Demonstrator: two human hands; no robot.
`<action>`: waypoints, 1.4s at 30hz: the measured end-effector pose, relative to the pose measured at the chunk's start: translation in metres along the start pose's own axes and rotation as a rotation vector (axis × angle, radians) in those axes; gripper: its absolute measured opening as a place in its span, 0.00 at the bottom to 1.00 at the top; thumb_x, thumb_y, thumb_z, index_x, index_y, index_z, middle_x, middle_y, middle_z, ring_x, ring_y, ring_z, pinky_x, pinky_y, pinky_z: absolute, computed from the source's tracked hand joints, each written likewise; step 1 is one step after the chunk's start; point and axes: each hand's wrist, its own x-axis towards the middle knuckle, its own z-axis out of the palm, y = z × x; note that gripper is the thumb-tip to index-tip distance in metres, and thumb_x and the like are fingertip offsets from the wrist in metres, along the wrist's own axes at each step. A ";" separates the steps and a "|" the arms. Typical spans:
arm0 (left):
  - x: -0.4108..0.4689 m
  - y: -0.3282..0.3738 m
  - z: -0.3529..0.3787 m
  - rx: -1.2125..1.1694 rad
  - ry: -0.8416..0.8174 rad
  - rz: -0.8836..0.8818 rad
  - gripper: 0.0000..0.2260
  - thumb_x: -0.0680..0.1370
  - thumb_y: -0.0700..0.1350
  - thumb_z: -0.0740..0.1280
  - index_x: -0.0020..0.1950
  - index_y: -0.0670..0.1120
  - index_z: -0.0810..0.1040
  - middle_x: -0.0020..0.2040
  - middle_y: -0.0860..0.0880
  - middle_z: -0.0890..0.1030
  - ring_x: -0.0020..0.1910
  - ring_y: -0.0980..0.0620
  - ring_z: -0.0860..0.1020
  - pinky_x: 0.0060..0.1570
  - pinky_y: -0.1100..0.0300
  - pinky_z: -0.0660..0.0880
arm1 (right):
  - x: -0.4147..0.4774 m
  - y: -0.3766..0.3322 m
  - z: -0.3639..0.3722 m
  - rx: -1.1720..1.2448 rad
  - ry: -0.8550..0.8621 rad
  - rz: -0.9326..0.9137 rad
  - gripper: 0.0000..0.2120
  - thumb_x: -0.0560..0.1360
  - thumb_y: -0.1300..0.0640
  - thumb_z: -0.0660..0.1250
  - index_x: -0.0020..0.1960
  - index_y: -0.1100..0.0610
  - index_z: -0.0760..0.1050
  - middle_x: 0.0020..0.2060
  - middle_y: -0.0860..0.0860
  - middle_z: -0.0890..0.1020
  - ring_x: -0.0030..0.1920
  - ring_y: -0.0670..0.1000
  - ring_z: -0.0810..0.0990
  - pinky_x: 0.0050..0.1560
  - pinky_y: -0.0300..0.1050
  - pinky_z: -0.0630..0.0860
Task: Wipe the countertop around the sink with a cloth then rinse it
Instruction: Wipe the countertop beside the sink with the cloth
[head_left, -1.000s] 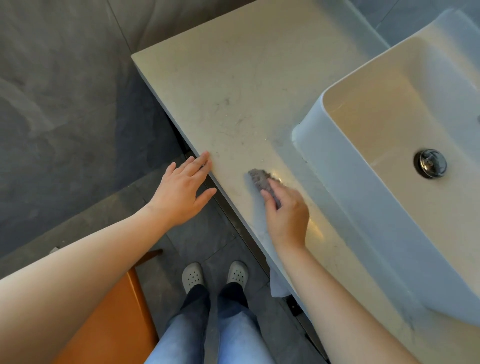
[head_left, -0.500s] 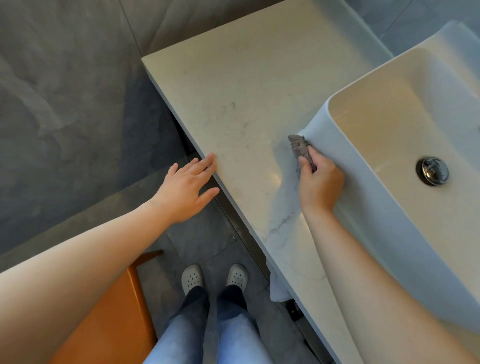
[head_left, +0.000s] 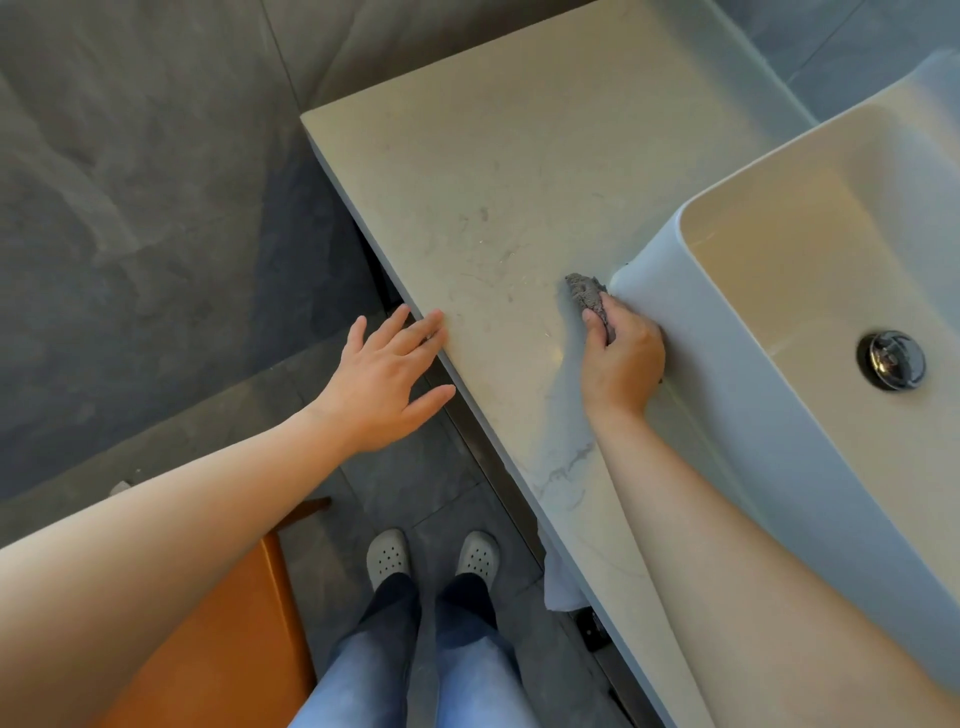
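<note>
A person's right hand (head_left: 621, 358) presses a crumpled grey cloth (head_left: 589, 299) flat on a pale stone countertop (head_left: 498, 171), fingers curled closed around it. The cloth lies right against the outer wall of a white vessel sink (head_left: 727, 395), at the sink's near left corner. The left hand (head_left: 384, 379) is open, fingers spread, its fingertips resting on the countertop's front edge. Below, grey clogs (head_left: 387, 558) stand on dark floor tiles beside an orange chair (head_left: 223, 639).
</note>
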 end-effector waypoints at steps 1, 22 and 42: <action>0.002 -0.002 -0.002 0.011 0.027 0.016 0.35 0.75 0.66 0.45 0.77 0.49 0.57 0.78 0.51 0.53 0.77 0.47 0.47 0.73 0.38 0.44 | 0.000 -0.001 0.002 0.003 -0.022 0.000 0.14 0.76 0.58 0.66 0.60 0.61 0.79 0.49 0.56 0.84 0.51 0.59 0.78 0.54 0.45 0.71; 0.036 -0.040 -0.013 -0.024 0.075 -0.028 0.31 0.80 0.57 0.56 0.78 0.46 0.51 0.79 0.49 0.47 0.77 0.50 0.44 0.74 0.47 0.45 | -0.010 -0.034 -0.018 0.055 0.042 0.033 0.15 0.75 0.58 0.67 0.61 0.60 0.78 0.54 0.54 0.83 0.53 0.53 0.81 0.55 0.44 0.75; 0.041 -0.060 -0.024 -0.099 0.008 0.044 0.27 0.81 0.54 0.55 0.78 0.49 0.53 0.78 0.53 0.47 0.77 0.53 0.45 0.75 0.49 0.45 | -0.032 -0.060 0.051 0.000 -0.102 -0.081 0.14 0.76 0.56 0.66 0.60 0.58 0.78 0.50 0.53 0.83 0.53 0.54 0.79 0.50 0.49 0.78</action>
